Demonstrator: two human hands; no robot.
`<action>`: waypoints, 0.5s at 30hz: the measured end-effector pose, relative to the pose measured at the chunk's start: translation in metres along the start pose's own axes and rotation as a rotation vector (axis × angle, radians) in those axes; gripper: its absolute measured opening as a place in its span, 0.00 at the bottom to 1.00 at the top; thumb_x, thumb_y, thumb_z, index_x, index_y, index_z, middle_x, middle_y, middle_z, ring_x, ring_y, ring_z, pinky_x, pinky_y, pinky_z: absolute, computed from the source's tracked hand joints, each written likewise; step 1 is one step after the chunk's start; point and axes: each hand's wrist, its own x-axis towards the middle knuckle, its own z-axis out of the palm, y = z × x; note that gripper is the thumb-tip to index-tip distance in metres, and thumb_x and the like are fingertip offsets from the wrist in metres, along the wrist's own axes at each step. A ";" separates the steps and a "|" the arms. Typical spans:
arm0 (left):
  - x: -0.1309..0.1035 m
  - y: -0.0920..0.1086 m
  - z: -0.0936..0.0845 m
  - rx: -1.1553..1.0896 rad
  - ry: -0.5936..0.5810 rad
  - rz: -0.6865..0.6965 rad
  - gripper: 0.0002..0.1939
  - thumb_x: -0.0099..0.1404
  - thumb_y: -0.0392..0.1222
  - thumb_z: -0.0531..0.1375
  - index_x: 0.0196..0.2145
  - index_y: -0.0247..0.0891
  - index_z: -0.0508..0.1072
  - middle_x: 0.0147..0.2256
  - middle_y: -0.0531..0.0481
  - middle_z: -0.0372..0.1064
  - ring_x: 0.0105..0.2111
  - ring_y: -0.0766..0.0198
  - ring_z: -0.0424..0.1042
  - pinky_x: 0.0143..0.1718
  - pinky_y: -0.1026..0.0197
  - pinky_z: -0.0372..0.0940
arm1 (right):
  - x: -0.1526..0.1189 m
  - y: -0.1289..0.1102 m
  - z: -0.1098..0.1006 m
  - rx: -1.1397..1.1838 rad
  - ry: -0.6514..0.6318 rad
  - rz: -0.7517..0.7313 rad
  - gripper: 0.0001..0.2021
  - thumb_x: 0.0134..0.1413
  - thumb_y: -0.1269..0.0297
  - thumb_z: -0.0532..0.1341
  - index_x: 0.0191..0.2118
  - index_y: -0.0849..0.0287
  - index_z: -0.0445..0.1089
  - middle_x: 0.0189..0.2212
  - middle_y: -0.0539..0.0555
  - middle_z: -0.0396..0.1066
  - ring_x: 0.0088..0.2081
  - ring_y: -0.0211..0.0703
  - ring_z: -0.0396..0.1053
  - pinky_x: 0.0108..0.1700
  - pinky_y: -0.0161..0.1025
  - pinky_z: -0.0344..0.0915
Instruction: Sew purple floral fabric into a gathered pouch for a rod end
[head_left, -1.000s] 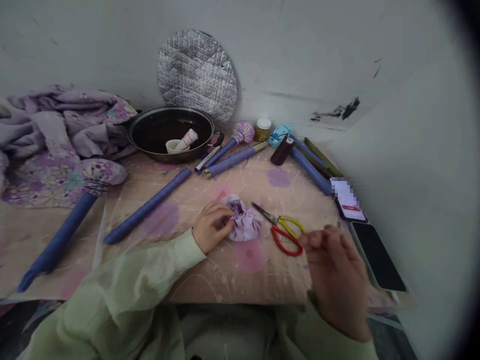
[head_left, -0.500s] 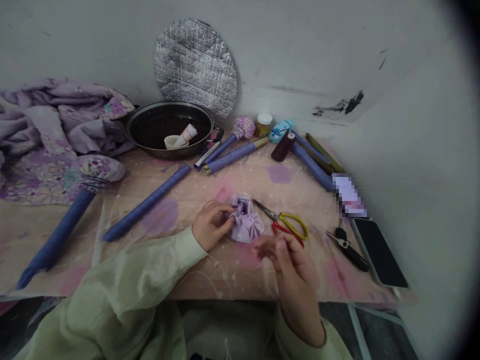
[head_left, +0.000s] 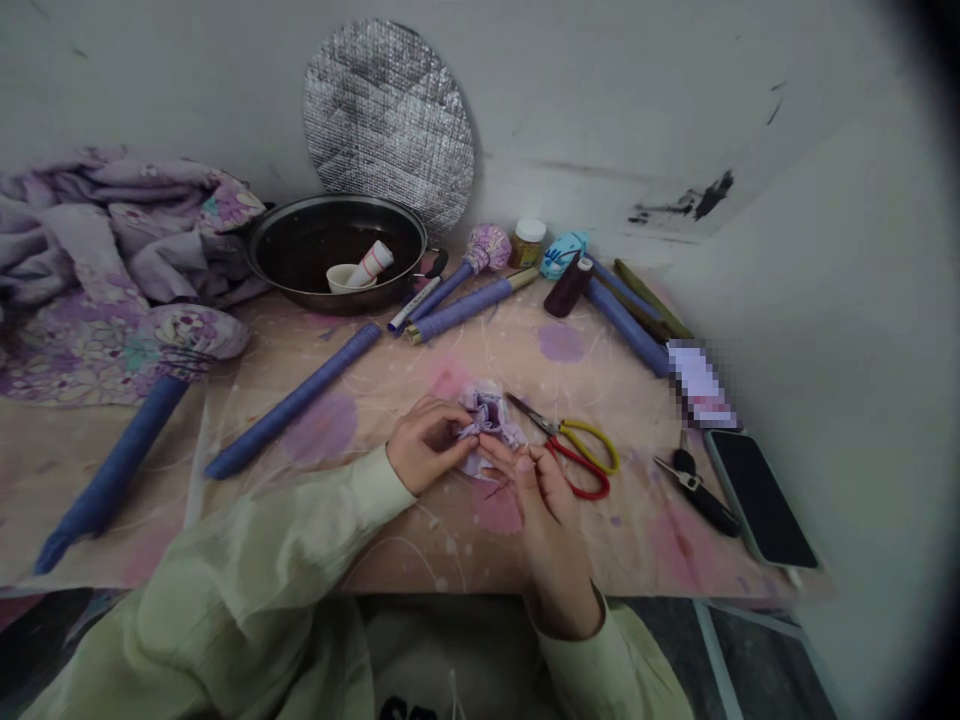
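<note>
My left hand (head_left: 429, 446) pinches the near-left edge of a small gathered piece of lilac cloth (head_left: 491, 402), which stands puckered with a dark hollow at its middle. My right hand (head_left: 547, 510) comes in from the right, its fingertips at the cloth's near edge. Thumb and fingers are pressed together there; whatever lies between them is too small to make out. Close by on the right lie scissors (head_left: 551, 427) with one yellow and one red handle, their blades pointing up and left, apart from both hands.
Blue-wrapped sticks (head_left: 292, 402) lie around the table, some with cloth-covered heads (head_left: 199, 332). At the back are a dark pan (head_left: 262, 262) holding a cup, a thread spool (head_left: 568, 288) and a jar (head_left: 527, 243). A phone (head_left: 761, 498) and small snips (head_left: 699, 497) lie right.
My right hand has moved left and up to the cloth, uncovering the red scissor handle. My left hand keeps its pinch, while the cloth's opening now shows more.
</note>
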 end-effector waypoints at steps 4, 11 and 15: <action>0.002 -0.006 -0.002 -0.022 -0.043 0.032 0.09 0.55 0.43 0.63 0.32 0.36 0.71 0.32 0.46 0.73 0.34 0.61 0.71 0.39 0.56 0.65 | 0.005 0.002 -0.004 -0.034 0.008 -0.004 0.11 0.58 0.54 0.51 0.38 0.56 0.61 0.45 0.58 0.72 0.45 0.46 0.70 0.49 0.49 0.65; 0.002 -0.010 0.005 -0.008 -0.039 0.055 0.08 0.56 0.43 0.63 0.31 0.36 0.71 0.30 0.47 0.72 0.33 0.63 0.70 0.37 0.58 0.65 | -0.005 -0.014 -0.011 -0.184 0.014 -0.036 0.09 0.59 0.57 0.51 0.37 0.56 0.63 0.37 0.54 0.75 0.40 0.43 0.70 0.41 0.42 0.66; 0.000 -0.009 0.009 0.041 -0.006 0.017 0.06 0.56 0.40 0.61 0.31 0.36 0.70 0.29 0.48 0.71 0.32 0.63 0.69 0.36 0.58 0.65 | -0.027 -0.030 -0.020 -0.190 -0.047 -0.049 0.07 0.58 0.59 0.53 0.34 0.55 0.64 0.31 0.52 0.74 0.37 0.41 0.70 0.38 0.39 0.67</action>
